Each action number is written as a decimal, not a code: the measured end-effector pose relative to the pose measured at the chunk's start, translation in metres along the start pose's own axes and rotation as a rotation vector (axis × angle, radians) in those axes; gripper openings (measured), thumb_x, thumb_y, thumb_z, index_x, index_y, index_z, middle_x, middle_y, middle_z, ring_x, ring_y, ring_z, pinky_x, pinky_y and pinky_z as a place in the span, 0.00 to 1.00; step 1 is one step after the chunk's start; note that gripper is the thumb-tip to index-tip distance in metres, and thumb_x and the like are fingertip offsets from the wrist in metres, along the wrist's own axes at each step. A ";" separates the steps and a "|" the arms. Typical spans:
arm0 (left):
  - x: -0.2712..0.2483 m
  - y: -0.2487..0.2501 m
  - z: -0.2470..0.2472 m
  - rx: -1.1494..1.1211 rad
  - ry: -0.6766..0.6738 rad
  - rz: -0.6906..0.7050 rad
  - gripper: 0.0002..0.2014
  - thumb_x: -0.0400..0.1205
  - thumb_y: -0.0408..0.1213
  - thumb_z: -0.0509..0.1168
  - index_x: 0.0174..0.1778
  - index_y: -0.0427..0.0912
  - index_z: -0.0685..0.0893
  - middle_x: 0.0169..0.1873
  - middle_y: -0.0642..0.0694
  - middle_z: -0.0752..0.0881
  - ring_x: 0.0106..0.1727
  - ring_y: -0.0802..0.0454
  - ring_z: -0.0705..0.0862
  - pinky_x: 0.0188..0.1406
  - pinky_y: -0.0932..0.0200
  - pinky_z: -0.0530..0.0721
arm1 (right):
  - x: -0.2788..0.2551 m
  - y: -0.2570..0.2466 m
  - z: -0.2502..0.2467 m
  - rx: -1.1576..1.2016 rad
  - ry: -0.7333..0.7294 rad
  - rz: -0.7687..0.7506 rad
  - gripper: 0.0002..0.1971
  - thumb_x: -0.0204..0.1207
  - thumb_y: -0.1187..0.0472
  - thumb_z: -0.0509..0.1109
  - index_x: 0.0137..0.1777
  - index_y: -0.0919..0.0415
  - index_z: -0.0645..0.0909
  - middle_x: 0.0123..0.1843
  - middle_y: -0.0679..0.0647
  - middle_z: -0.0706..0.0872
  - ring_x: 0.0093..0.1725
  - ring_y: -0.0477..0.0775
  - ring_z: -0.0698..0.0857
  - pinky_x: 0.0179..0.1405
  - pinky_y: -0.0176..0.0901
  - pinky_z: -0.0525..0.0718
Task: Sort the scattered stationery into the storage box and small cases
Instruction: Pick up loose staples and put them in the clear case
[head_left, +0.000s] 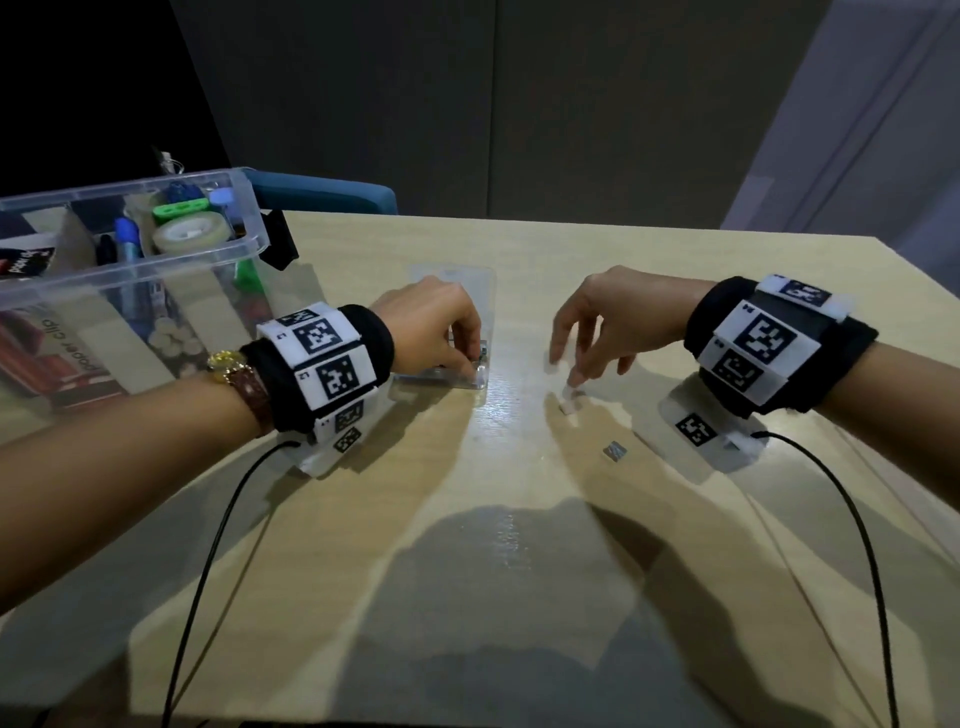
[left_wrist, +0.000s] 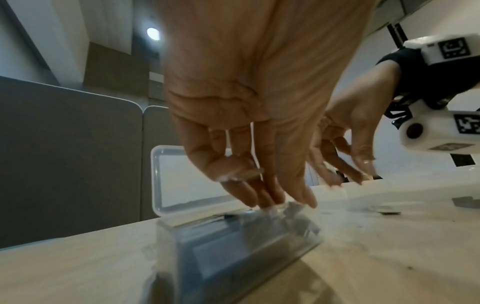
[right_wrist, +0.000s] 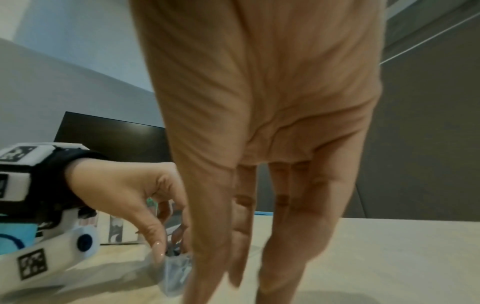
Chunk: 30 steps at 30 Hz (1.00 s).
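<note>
Fingertips at the clear case, staples within reach.

The left hand (head_left: 434, 322) is seen from the head view over the small clear case (head_left: 470, 382), fingers curled onto its near corner; the raised lid (left_wrist: 182, 176) is shown only by the left wrist view. Right of the case, the right hand (head_left: 605, 322) is held loose-fingered, gripping nothing, over a staple strip (head_left: 615, 451). The storage box (head_left: 156, 249) sits left of the case.
</note>
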<state>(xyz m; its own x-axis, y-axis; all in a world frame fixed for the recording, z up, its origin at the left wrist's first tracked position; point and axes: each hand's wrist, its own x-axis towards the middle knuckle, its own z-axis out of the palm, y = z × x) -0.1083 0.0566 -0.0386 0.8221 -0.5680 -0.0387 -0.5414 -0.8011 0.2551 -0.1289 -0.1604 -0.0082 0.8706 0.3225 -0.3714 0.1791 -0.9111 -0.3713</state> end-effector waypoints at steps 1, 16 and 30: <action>0.000 0.000 0.001 0.012 0.002 -0.003 0.07 0.74 0.46 0.77 0.44 0.49 0.90 0.37 0.58 0.84 0.39 0.59 0.80 0.34 0.60 0.76 | -0.006 0.001 0.000 -0.027 -0.033 0.030 0.14 0.64 0.55 0.85 0.47 0.56 0.88 0.39 0.52 0.92 0.35 0.43 0.90 0.31 0.33 0.84; -0.006 -0.040 -0.017 -0.449 0.450 -0.269 0.08 0.81 0.37 0.69 0.55 0.42 0.87 0.48 0.45 0.87 0.48 0.53 0.85 0.35 0.61 0.85 | -0.015 0.002 0.026 0.017 -0.099 -0.036 0.04 0.70 0.64 0.81 0.42 0.60 0.90 0.36 0.50 0.92 0.39 0.45 0.91 0.32 0.31 0.84; -0.008 -0.038 -0.007 -0.830 0.035 -0.535 0.18 0.84 0.31 0.64 0.70 0.41 0.72 0.54 0.42 0.82 0.51 0.48 0.84 0.43 0.52 0.88 | 0.038 -0.047 0.023 0.080 0.419 -0.151 0.08 0.80 0.67 0.69 0.54 0.65 0.89 0.43 0.55 0.91 0.39 0.50 0.91 0.40 0.40 0.91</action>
<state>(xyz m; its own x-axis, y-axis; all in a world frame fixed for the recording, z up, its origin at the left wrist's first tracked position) -0.0929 0.0927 -0.0417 0.9345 -0.1530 -0.3215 0.1874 -0.5563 0.8096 -0.1150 -0.0994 -0.0244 0.9507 0.3038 0.0629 0.2972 -0.8338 -0.4653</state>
